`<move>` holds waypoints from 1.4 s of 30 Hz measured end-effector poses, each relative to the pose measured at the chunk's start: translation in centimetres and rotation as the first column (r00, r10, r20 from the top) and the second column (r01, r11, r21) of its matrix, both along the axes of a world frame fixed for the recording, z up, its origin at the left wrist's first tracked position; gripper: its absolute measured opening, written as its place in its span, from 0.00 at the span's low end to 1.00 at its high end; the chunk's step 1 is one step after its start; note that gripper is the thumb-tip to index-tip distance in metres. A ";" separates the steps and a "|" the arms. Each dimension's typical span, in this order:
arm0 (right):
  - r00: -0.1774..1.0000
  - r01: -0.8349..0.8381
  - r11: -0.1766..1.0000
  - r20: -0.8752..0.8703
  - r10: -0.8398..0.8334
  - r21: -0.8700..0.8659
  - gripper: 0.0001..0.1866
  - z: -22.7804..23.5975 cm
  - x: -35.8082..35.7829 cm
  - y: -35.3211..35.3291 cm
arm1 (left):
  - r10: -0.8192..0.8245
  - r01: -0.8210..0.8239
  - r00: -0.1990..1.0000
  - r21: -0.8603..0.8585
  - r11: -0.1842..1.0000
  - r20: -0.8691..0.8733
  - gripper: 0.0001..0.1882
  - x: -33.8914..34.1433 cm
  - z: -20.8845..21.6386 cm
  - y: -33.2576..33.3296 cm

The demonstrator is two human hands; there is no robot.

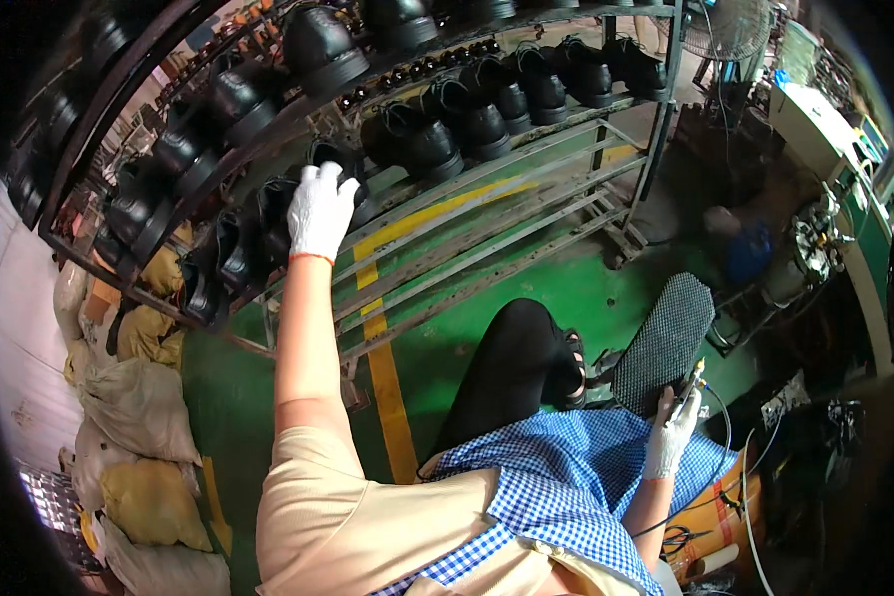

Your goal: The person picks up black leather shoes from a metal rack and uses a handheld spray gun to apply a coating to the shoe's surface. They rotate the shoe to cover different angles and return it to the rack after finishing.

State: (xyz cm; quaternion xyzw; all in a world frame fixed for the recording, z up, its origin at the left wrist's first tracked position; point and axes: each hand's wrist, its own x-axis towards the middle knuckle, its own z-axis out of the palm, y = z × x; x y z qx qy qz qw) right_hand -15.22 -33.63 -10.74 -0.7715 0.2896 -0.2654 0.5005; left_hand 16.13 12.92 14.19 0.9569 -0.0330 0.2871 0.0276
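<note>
My left hand (321,211), in a white glove with an orange cuff, reaches out to the lower shelf of a shoe rack. Its fingers are apart and lie against or just in front of a black lace-up shoe (365,207), which the hand partly covers; contact is hard to judge. Low on the right, my gloved right hand (671,437) is closed around a small hand tool (697,375) with a brass-coloured fitting and a thin hose. Just beyond that hand stands a dark, textured, sole-shaped pad (664,343).
Rows of black shoes (422,144) fill the metal rack (487,243). Stuffed sacks (139,407) are piled at the left. To the right are a fan (727,25), a machine (817,243) and an orange-brown box (710,531) with cables. My bent knee (512,348) is below the rack.
</note>
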 end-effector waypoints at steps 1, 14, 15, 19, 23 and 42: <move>1.000 0.005 1.000 0.002 -0.005 -0.012 0.14 -0.2 -0.2 -0.1 | 0.005 -0.002 0.992 -0.022 1.000 0.129 0.24 -0.8 0.5 -2.3; 0.993 -0.004 0.997 0.118 -0.005 0.078 0.24 -3.1 -0.1 0.3 | -0.508 0.492 0.861 -0.271 0.827 0.014 0.19 -0.2 0.9 -10.2; 0.993 0.035 0.992 0.112 -0.049 0.123 0.23 -2.7 0.1 0.5 | -0.546 0.532 0.837 -0.306 0.790 0.046 0.18 -2.6 1.0 -10.6; 0.983 0.135 0.982 0.110 -0.150 0.130 0.25 -2.2 -0.5 -0.1 | -0.721 0.651 0.692 -0.411 0.638 -0.024 0.16 -11.7 2.0 -13.3; 0.969 0.052 0.980 0.227 -0.095 0.190 0.29 0.9 1.3 1.7 | -0.895 0.825 0.446 -0.374 0.424 -0.030 0.21 -16.5 0.0 -17.0; 0.999 -0.053 0.937 -0.019 0.050 -0.344 0.11 -4.1 0.5 1.4 | -0.991 0.920 0.122 -0.370 0.133 -0.052 0.22 -19.9 -10.4 -25.1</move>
